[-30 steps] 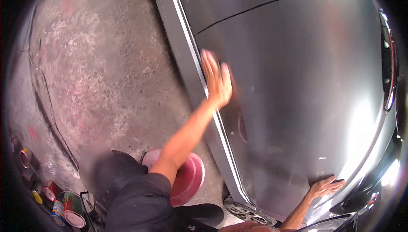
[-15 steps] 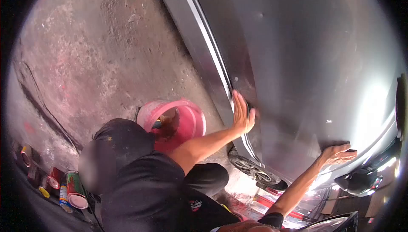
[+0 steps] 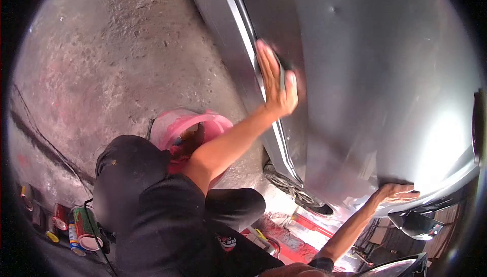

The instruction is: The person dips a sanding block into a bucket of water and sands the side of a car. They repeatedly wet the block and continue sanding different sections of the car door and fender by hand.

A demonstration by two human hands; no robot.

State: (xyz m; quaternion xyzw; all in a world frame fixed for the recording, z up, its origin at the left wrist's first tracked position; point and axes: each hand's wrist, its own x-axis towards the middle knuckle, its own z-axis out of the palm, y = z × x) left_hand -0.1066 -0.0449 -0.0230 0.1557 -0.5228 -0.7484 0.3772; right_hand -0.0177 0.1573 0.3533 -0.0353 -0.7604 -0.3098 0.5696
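My left hand (image 3: 276, 84) is pressed on the side of a dark grey car (image 3: 350, 99), beside its bright trim strip (image 3: 238, 10). The fingers point up the panel, and a thin greyish edge shows between them and the thumb; what it belongs to is too hidden to tell. Lower right, my right hand (image 3: 398, 193) rests flat on the car body near the side mirror (image 3: 416, 224), fingers stretched out, with nothing visible in it.
Near my knee stands a pink bucket (image 3: 162, 125) with something dark inside. Several cans, one of them green (image 3: 83, 221), are at the lower left on the rough concrete floor (image 3: 111, 64). A car wheel (image 3: 294, 188) is below the trim.
My left hand has slid up along the panel beside the trim. My right hand is still on the car body. The whole view has shifted slightly.
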